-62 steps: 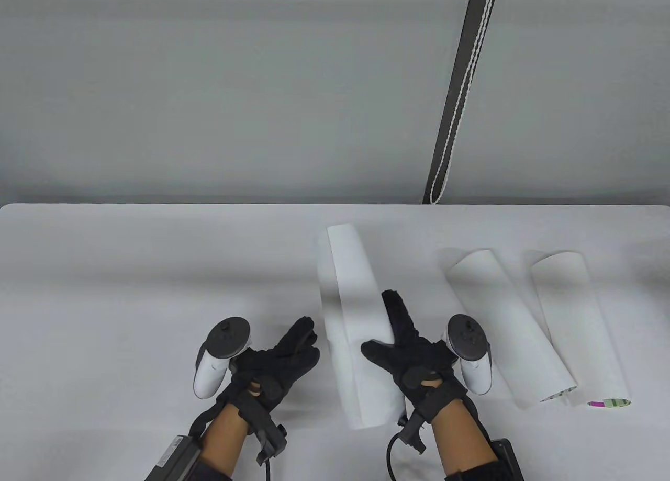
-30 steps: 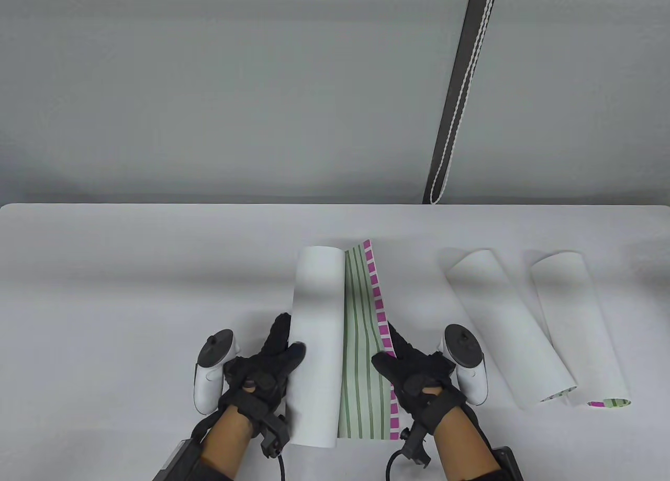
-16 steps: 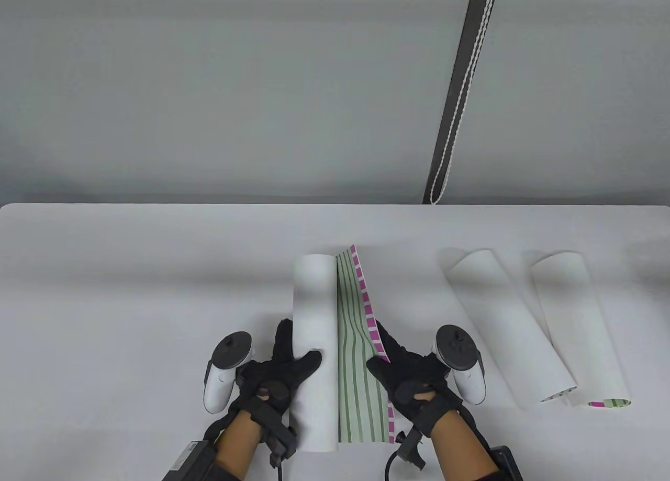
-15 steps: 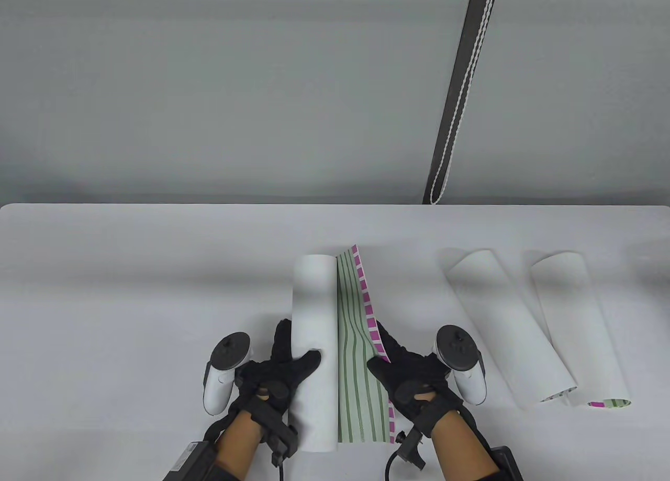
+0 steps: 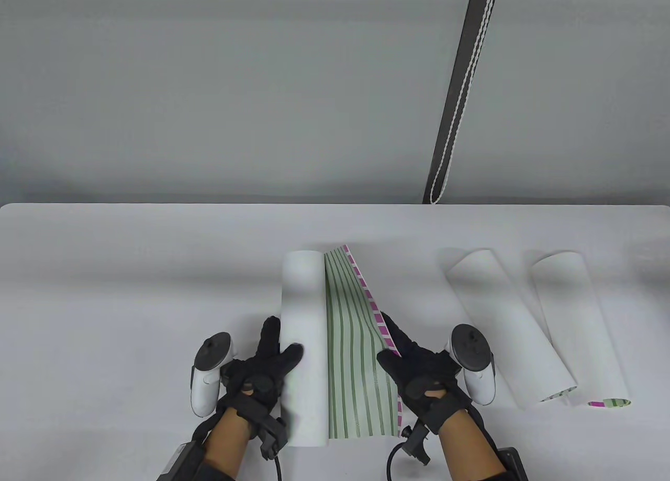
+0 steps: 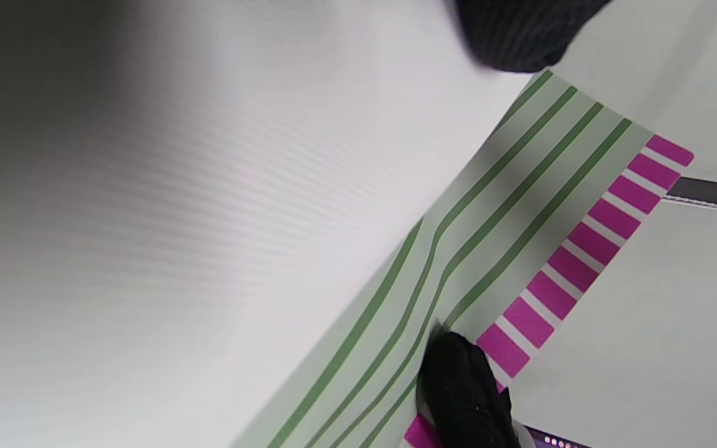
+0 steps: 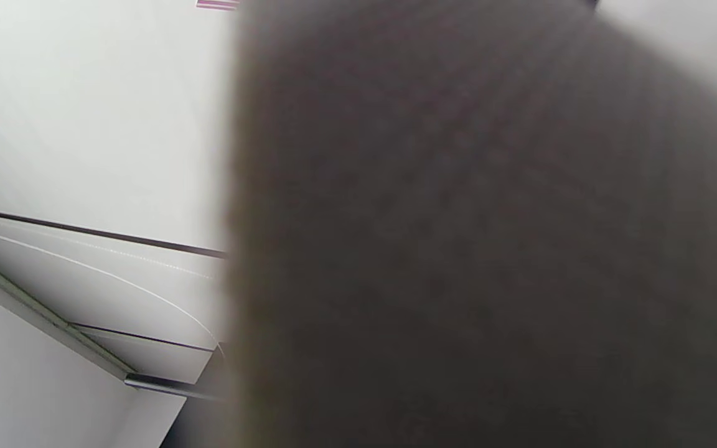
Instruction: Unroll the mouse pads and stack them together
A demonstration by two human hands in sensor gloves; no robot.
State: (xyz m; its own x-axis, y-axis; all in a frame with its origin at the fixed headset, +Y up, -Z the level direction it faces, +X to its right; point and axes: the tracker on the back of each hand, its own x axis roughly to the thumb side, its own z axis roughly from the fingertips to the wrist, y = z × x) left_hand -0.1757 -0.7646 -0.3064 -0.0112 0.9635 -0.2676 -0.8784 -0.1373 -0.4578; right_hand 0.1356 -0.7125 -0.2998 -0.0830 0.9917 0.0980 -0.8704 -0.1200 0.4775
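A mouse pad lies partly unrolled mid-table: a white roll on the left, its green-striped face open beside it, and a magenta-checked edge on the right. My left hand grips the roll, thumb over its top. My right hand pinches the magenta edge, which is lifted off the table. The left wrist view shows the roll, the striped face and a right-hand fingertip on the magenta edge. The right wrist view is blocked by a dark blur.
Two more rolled white pads lie side by side to the right of my right hand. A dark strap with a white cord hangs on the wall behind the table's far edge.
My hands have drawn apart: the left hand rolled the white roll leftward and the right hand shifted right with the magenta edge. More of the green-striped face shows.
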